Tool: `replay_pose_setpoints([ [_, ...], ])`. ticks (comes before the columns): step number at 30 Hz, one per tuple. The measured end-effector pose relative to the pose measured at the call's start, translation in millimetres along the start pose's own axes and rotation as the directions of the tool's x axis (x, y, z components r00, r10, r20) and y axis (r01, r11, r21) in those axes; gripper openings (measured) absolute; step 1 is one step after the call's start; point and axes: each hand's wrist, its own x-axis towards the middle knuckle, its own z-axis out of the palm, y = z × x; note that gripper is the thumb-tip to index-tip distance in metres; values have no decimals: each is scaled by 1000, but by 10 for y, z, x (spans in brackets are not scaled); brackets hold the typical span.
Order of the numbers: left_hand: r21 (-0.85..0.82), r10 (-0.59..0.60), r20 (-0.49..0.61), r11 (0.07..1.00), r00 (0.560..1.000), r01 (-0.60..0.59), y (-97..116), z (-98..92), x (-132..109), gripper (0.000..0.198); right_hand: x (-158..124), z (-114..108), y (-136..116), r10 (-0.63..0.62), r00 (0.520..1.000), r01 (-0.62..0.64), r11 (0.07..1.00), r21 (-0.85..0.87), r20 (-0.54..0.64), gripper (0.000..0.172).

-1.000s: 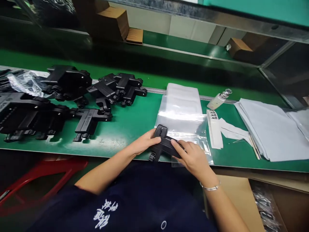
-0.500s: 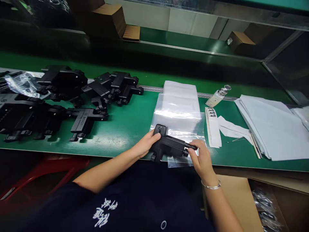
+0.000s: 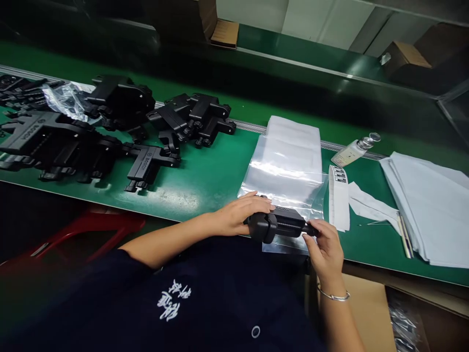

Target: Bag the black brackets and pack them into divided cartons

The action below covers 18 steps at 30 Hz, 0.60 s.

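Observation:
Both hands hold a black plastic clamp bracket (image 3: 287, 222) above the front edge of the bench. My left hand (image 3: 238, 214) is closed around its thick rounded end, thumb hidden beneath. At the narrow right end, my right hand (image 3: 325, 244) pinches the tip between thumb and fingers. Under and behind the bracket lie clear plastic bags (image 3: 282, 159) in a stack. To the left, a similar bracket marked BOSCH (image 3: 144, 164) rests on the green bench, beside several more black brackets (image 3: 200, 115).
A white pump bottle (image 3: 351, 152), a label strip (image 3: 339, 200), paper scraps (image 3: 370, 200) and white sheets (image 3: 432, 205) lie to the right. Below the bench are an open cardboard box (image 3: 366, 308) and a red stool (image 3: 110, 227). Crumpled plastic (image 3: 69, 100) sits far left.
The bracket has been rolled over, so its rounded end now faces me. My left hand has shifted its grip over the top. The view has swung slightly left.

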Motion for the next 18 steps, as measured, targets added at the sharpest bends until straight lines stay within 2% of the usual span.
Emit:
replay_pose_setpoints([
  [2, -109, -170, -42, 980, 985, 164, 38, -21, -8, 51, 60, -46, -58, -122, 991, 126, 989, -81, 56, 39],
  [4, -295, -373, -85, 895, 924, 334, 66, -37, -16, 65, 119, -83, -117, -271, 951, 292, 946, -141, 150, 38],
  [6, -461, -498, -108, 792, 860, 401, 76, -48, -29, 72, 159, -85, -175, -361, 907, 396, 906, -151, 214, 33],
  [7, -500, -523, -117, 766, 845, 405, 78, -56, -40, 74, 172, -69, -205, -357, 907, 390, 912, -126, 223, 29],
  [8, -502, -531, -131, 763, 837, 406, 80, -68, -54, 75, 183, -43, -235, -306, 928, 329, 941, -81, 214, 26],
  [9, -471, -530, -148, 780, 835, 412, 86, -86, -71, 75, 196, -9, -267, -195, 960, 202, 979, -16, 203, 24],
  [10, -415, -521, -165, 807, 837, 420, 94, -110, -88, 75, 212, 31, -298, -26, 978, 11, 997, 71, 206, 24],
  [11, -344, -501, -175, 838, 848, 424, 106, -140, -105, 73, 234, 74, -328, 177, 952, -223, 960, 172, 248, 26],
  [12, -270, -467, -166, 868, 868, 416, 119, -174, -120, 71, 262, 117, -355, 370, 868, -462, 847, 264, 332, 27],
  [13, -202, -417, -139, 900, 898, 386, 132, -210, -132, 69, 296, 159, -376, 509, 736, -664, 672, 330, 445, 28],
  [14, -145, -352, -97, 930, 931, 337, 144, -244, -141, 66, 331, 198, -391, 571, 591, -804, 472, 361, 570, 28],
  [15, -102, -282, -51, 956, 958, 276, 153, -273, -147, 62, 366, 232, -399, 569, 467, -884, 291, 365, 677, 27],
  [16, -74, -215, -14, 974, 977, 213, 159, -297, -153, 58, 394, 261, -401, 539, 383, -920, 155, 359, 750, 27],
  [17, -59, -163, 9, 985, 987, 163, 162, -312, -161, 55, 413, 286, -399, 513, 338, -932, 66, 356, 789, 26],
  [18, -53, -135, 11, 989, 991, 136, 161, -318, -171, 54, 421, 307, -395, 501, 324, -931, 15, 366, 803, 27],
])
